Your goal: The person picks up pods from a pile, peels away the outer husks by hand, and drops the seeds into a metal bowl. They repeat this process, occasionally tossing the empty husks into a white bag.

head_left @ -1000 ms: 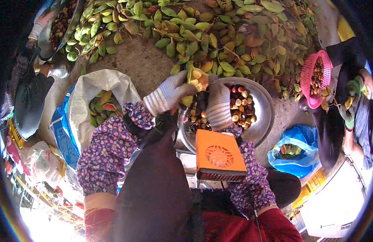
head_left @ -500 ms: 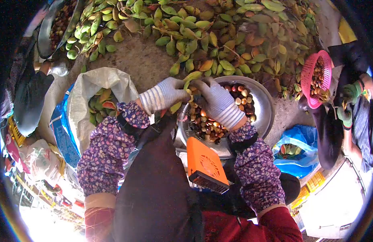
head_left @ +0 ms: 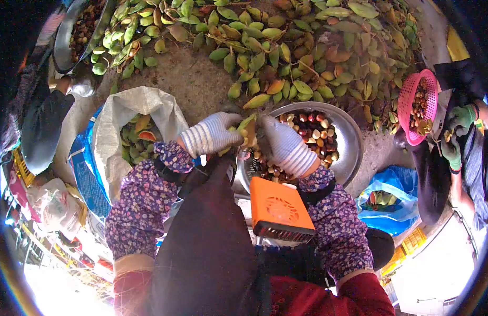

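Observation:
My left hand [head_left: 215, 134], in a striped knit glove, is closed around a yellow-green pod [head_left: 247, 125] beside the left rim of a metal basin. My right hand [head_left: 286, 145], gloved alike, is just right of the pod and over the basin. Its fingers are curled inward and darkened by shade; anything between them is hidden. In the metal basin [head_left: 350, 138] lie brown and cream seeds [head_left: 320, 134]. An orange device with a round grille [head_left: 280, 206] sits below my right wrist. Past my hands, a single green pod [head_left: 256, 101] lies nearest on the ground.
A broad heap of green and brown pods [head_left: 302, 47] covers the ground ahead. At left stands a white-and-blue sack [head_left: 104, 139] with pods inside. A blue bag [head_left: 397, 210] is at right. A co-worker's green-gloved hands [head_left: 457, 131] are near a pink basket [head_left: 407, 100] of seeds.
My hands have drawn slightly apart, the right one shifting a little down. The pod stays with my left hand. The orange device appears farther right and lower, and the view has shifted slightly.

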Demonstrator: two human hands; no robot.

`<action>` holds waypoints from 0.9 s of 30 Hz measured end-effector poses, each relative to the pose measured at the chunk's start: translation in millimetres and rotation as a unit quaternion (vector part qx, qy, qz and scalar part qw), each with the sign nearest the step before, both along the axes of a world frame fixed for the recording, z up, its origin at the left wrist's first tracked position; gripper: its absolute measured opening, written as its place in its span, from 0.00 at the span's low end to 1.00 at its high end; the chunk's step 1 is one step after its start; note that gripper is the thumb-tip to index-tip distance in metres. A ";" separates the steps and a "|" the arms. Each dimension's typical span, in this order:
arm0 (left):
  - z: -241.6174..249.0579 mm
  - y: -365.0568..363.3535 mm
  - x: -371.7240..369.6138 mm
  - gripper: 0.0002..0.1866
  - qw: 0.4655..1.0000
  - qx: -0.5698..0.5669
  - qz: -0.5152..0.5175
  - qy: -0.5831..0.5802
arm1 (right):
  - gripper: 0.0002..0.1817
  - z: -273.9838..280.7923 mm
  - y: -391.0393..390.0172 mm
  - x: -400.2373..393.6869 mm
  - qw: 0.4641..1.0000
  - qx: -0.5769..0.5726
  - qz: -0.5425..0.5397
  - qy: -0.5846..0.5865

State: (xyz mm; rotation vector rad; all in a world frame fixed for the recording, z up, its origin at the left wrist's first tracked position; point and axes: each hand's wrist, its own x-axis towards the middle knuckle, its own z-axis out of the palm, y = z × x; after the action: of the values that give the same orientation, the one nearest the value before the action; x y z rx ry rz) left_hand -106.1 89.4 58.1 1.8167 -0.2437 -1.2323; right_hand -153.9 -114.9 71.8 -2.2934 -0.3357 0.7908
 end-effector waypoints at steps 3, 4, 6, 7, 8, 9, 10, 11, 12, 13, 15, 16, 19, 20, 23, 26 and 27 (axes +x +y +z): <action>-0.4 1.6 0.2 0.21 1.000 0.014 -0.008 -0.014 | 0.22 -1.0 -1.2 -1.1 0.995 0.093 -0.028 -0.023; 1.4 0.9 2.2 0.22 1.000 0.023 0.002 -0.016 | 0.22 0.7 0.5 1.5 0.986 0.153 -0.049 -0.048; 5.3 -1.3 4.2 0.21 0.999 0.001 0.027 -0.043 | 0.19 8.1 8.4 1.4 0.992 0.101 -0.044 -0.063; 13.9 -4.5 7.4 0.20 0.996 0.032 0.025 -0.074 | 0.18 10.2 12.9 2.5 0.994 0.079 -0.074 0.018; 21.2 -7.6 10.4 0.20 0.992 0.062 0.023 -0.106 | 0.18 11.3 16.3 3.3 0.988 0.056 -0.104 0.098; 25.3 -9.5 12.2 0.19 0.991 0.084 0.006 -0.106 | 0.16 5.2 18.9 -0.6 0.966 0.189 -0.168 0.057; 31.4 -11.9 13.5 0.19 0.991 0.084 0.006 -0.106 | 0.16 9.9 17.5 2.9 0.966 0.189 -0.167 0.056; 38.0 -14.1 14.0 0.20 0.989 0.076 -0.018 -0.126 | 0.15 18.1 14.7 9.4 0.934 0.240 -0.207 0.162; 41.1 -15.4 12.7 0.21 0.987 0.068 -0.041 -0.143 | 0.14 22.0 13.5 12.5 0.887 0.288 -0.243 0.267; 34.8 -16.2 12.1 0.23 0.982 0.079 -0.061 -0.158 | 0.13 20.0 15.1 13.1 0.918 0.266 -0.214 0.201; 31.8 -18.8 10.7 0.23 0.980 0.086 -0.068 -0.163 | 0.12 13.8 18.4 6.1 0.897 0.289 -0.246 0.227; 31.1 -19.9 12.0 0.24 0.978 0.092 -0.075 -0.171 | 0.12 9.4 19.7 3.3 0.874 0.311 -0.277 0.250; 20.8 -14.0 12.0 0.23 0.983 0.085 -0.041 -0.160 | 0.13 4.3 22.5 -0.3 0.893 0.280 -0.294 0.193; 18.8 -11.0 10.9 0.22 0.986 0.078 -0.011 -0.146 | 0.13 6.4 24.3 -1.8 0.895 0.262 -0.317 0.171; 5.0 8.0 -2.4 0.21 0.982 0.046 0.095 -0.156 | 0.12 26.7 27.2 6.9 0.853 0.326 -0.344 0.220; 40.9 40.4 -4.1 0.22 0.965 0.174 0.125 -0.150 | 0.10 25.2 12.9 13.0 0.859 0.357 -0.317 0.183; 58.4 52.1 -5.9 0.23 0.955 0.240 0.082 -0.153 | 0.12 40.5 -2.7 23.0 0.867 0.337 -0.278 0.238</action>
State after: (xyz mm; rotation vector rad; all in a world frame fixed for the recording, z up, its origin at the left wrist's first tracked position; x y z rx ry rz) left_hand -112.0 141.5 116.5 2.3986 0.0471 -0.9396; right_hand -130.9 -117.6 112.3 -1.3621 0.2473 0.7456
